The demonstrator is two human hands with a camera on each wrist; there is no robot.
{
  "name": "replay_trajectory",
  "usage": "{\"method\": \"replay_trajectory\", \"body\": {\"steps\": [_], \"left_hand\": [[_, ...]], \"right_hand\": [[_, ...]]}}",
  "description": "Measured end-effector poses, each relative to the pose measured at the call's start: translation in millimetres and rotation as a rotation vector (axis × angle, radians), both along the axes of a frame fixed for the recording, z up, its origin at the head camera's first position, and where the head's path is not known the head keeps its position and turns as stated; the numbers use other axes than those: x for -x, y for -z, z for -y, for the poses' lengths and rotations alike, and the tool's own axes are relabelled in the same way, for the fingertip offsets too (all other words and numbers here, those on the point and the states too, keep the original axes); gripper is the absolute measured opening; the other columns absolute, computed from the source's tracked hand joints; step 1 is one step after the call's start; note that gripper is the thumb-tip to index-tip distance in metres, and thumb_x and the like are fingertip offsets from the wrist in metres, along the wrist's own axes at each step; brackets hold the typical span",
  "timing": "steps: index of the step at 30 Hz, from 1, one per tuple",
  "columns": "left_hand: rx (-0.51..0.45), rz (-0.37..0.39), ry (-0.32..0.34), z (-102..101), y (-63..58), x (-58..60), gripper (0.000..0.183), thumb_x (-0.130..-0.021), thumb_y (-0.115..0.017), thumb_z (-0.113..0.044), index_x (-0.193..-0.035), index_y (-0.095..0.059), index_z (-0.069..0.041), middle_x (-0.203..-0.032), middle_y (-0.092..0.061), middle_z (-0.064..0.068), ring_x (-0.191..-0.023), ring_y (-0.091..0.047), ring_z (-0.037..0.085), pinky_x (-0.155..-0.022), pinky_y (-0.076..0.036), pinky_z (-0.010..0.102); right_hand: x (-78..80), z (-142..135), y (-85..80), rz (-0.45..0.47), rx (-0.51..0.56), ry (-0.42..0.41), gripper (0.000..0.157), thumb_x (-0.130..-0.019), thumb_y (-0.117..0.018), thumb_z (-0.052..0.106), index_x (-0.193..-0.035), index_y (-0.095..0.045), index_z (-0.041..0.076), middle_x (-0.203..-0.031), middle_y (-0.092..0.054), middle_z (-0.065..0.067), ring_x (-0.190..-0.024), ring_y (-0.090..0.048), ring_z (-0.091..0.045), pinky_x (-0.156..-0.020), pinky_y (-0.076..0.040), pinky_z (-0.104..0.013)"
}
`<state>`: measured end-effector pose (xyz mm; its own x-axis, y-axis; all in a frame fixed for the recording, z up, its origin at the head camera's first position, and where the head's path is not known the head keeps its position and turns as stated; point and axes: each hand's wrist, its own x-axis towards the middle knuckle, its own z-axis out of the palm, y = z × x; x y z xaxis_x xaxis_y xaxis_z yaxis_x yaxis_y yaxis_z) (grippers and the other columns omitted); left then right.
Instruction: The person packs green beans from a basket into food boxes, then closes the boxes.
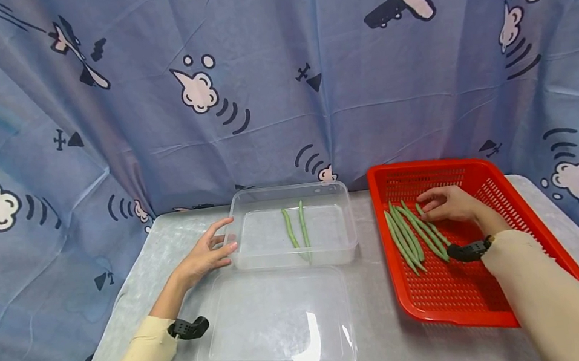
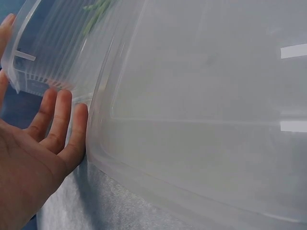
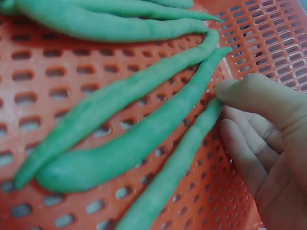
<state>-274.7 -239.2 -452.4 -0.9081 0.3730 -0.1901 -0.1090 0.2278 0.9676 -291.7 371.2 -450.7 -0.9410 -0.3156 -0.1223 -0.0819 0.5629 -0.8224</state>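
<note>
Inside the red plastic basket (image 1: 480,295), my right hand (image 1: 452,206) pinches one end of a green bean (image 3: 177,165) between thumb and fingers. Several other green beans (image 3: 139,143) lie beside it on the perforated bottom. My left hand (image 1: 203,259) is at the left end of a clear plastic container (image 1: 256,261), its fingers (image 2: 60,117) extended against the wall. Two green beans (image 1: 303,224) lie apart inside that container. In the left wrist view, the container (image 2: 62,48) is only partly seen.
A clear flat lid (image 1: 275,322) lies on the grey table (image 1: 379,345) in front of the container. The basket stands to the right, with raised rims around it. Behind the table hangs a blue curtain (image 1: 266,86) printed with airplanes.
</note>
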Motion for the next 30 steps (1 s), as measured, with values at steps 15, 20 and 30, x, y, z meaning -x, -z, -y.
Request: {"method": "replay_trajectory", "body": {"steps": [15, 20, 30], "left_hand": [[-0.004, -0.005, 0.011, 0.7, -0.4, 0.1, 0.073, -0.1, -0.069, -0.022, -0.16, -0.029, -0.03, -0.159, -0.013, 0.028, -0.144, -0.026, 0.044, -0.102, -0.046, 0.054], [-0.009, -0.006, 0.016, 1.0, 1.5, 0.9, 0.07, -0.102, -0.065, -0.016, -0.161, -0.028, -0.029, -0.16, -0.012, 0.029, -0.144, -0.025, 0.044, -0.102, -0.045, 0.055], [-0.016, -0.008, 0.018, 2.0, 1.4, 2.0, 0.072, -0.102, -0.065, -0.018, -0.162, -0.026, -0.026, -0.159, -0.012, 0.031, -0.142, -0.028, 0.048, -0.102, -0.045, 0.056]], "right_hand": [[0.7, -4.3, -0.1, 0.075, 0.156, 0.065, 0.047, -0.097, -0.064, -0.002, -0.138, -0.048, -0.018, -0.111, -0.064, -0.02, -0.084, -0.061, -0.012, -0.072, -0.056, -0.027], [0.4, -5.2, -2.7, 0.076, 0.217, 0.074, 0.049, -0.099, -0.061, -0.003, -0.144, -0.044, -0.014, -0.114, -0.059, -0.02, -0.085, -0.06, -0.013, -0.074, -0.056, -0.027], [-2.4, -4.1, -11.6, 0.12, 0.41, 0.092, 0.047, -0.102, -0.061, 0.003, -0.143, -0.042, -0.01, -0.116, -0.067, -0.01, -0.1, -0.065, -0.02, -0.081, -0.057, -0.03]]}}
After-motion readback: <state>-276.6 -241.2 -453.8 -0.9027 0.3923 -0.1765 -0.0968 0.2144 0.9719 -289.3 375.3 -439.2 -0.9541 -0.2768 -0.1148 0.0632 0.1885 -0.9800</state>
